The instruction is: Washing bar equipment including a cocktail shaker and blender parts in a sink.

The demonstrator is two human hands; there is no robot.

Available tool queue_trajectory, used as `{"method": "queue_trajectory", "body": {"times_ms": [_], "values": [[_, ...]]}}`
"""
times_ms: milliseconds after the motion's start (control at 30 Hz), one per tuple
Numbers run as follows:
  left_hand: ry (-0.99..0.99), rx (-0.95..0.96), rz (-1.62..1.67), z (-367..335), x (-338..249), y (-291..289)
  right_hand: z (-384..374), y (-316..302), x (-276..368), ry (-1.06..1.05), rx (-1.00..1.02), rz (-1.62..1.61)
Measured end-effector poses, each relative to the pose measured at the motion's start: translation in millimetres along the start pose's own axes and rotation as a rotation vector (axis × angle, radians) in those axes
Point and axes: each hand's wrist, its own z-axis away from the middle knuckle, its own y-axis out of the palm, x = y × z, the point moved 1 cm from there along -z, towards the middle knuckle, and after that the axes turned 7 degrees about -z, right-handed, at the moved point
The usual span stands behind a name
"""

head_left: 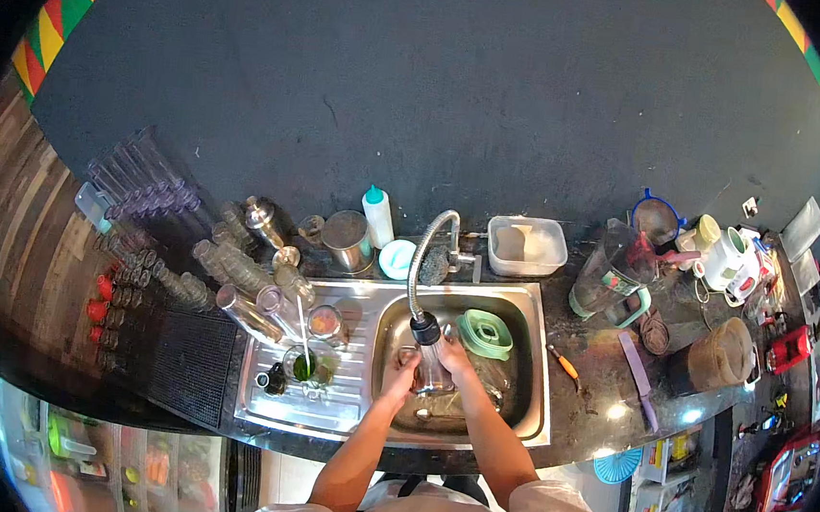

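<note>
Both my hands are over the sink basin (pixel 386 418), under the black head of the flexible metal faucet (pixel 426 330). Between them is a clear glass (pixel 432 377), its top close below the faucet head. My left hand (pixel 403 375) is closed on the glass's left side. My right hand (pixel 454 358) wraps its right side. In the basin just beyond my right hand lies a pale green plastic container (pixel 487 335). Something clear, too indistinct to name, rests on the basin floor near my right wrist.
Left on the drainboard (pixel 264 400) stand metal and glass tumblers and a glass with green contents (pixel 305 367). A squeeze bottle (pixel 375 217) and a plastic tub (pixel 526 247) stand behind the sink. Rightward lie an orange-handled knife (pixel 565 363), a purple knife (pixel 638 375) and a blender jug (pixel 611 272).
</note>
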Motion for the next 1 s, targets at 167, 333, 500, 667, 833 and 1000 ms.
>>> {"method": "queue_trajectory", "body": {"times_ms": [167, 333, 500, 667, 833, 1000], "values": [[-0.441, 0.02, 0.425, 4.6, -8.7, -38.9, 88.4, 31.9, 84.5, 0.338, 0.405, -0.436], [-0.347, 0.361, 0.414, -16.1, 29.3, -48.2, 99.1, -2.1, 77.9, 0.156, 0.336, -0.241], [-0.359, 0.129, 0.732, -6.8, 2.4, -34.7, 110.2, -2.2, 74.6, -0.343, 0.414, 0.144], [-0.178, -0.287, 0.475, -23.8, 36.8, -54.1, 83.0, -1.3, 77.8, -0.255, 0.669, -0.031], [-0.324, -0.215, 0.725, 25.4, -24.1, -20.6, -11.5, -36.9, 125.1, -0.029, 0.039, -0.322], [-0.279, -0.407, 0.64, 18.1, 2.2, -22.9, -76.1, -17.3, 146.4, 0.001, 0.184, -0.303]]}}
